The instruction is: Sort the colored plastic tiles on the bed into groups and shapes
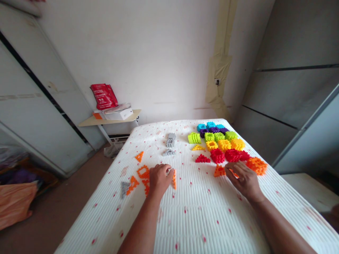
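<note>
Over the padded white cover (196, 218), the left hand (162, 178) is curled narrow; an upright orange strip (174, 180) sits by its thumb at three o'clock, and I can't tell whether it's gripped. An orange frame (143, 171) lies at nine. The right hand (244, 179) bends low, fingers close around an orange piece (234, 173), its hold unclear to me. Near it, an orange triangle (219, 170) is at ten, an orange block (256, 165) at one, red blocks (233, 155) at eleven.
</note>
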A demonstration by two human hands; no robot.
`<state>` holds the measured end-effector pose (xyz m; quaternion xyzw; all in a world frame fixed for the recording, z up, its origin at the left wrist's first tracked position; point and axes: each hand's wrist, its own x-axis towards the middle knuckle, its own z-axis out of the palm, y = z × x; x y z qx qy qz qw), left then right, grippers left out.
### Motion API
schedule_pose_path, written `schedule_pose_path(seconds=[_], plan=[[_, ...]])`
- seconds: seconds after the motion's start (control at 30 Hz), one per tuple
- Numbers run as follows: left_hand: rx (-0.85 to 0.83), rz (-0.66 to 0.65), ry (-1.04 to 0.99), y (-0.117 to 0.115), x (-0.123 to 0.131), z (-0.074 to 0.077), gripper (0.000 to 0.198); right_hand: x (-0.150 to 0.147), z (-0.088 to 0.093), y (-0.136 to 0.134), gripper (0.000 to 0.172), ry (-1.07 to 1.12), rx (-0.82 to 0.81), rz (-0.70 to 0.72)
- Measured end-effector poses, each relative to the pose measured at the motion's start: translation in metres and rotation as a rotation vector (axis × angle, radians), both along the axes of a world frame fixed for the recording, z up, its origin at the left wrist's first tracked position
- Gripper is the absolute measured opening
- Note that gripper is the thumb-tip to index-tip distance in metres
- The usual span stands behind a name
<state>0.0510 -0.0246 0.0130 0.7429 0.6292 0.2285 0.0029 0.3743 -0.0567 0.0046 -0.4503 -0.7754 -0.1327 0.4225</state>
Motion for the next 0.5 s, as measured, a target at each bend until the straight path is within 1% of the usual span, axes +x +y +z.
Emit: schedule_pose_path(seconds=[0.07, 0.13, 0.23, 0.3, 0.4, 0.5], plan=[[0.008, -0.076, -0.015, -0.002, 0.007, -0.001, 0.017, 0.0, 0.0, 0.0, 0.005, -0.007, -0.006, -0.007], [0.004, -0.106, -0.008, -0.003, 0.011, -0.001, 0.018, 0.0, -0.001, 0.0, 0.006, -0.016, -0.008, -0.014], [-0.059, -0.056, 0.03, -0.005, 0.011, -0.001, 0.019, -0.001, 0.0, 0.0, 0.009, -0.025, 0.001, -0.021], [-0.144, -0.03, 0.055, -0.007, 0.009, -0.001, 0.019, -0.002, 0.0, 0.0, 0.01, -0.027, 0.002, -0.026], [-0.249, -0.06, 0.065, -0.012, 0.007, -0.001, 0.019, -0.004, 0.002, -0.001, 0.011, -0.03, -0.007, -0.02], [-0.262, -0.087, 0.056, -0.016, 0.006, -0.001, 0.022, -0.004, 0.004, -0.002, 0.011, -0.032, -0.025, -0.007]])
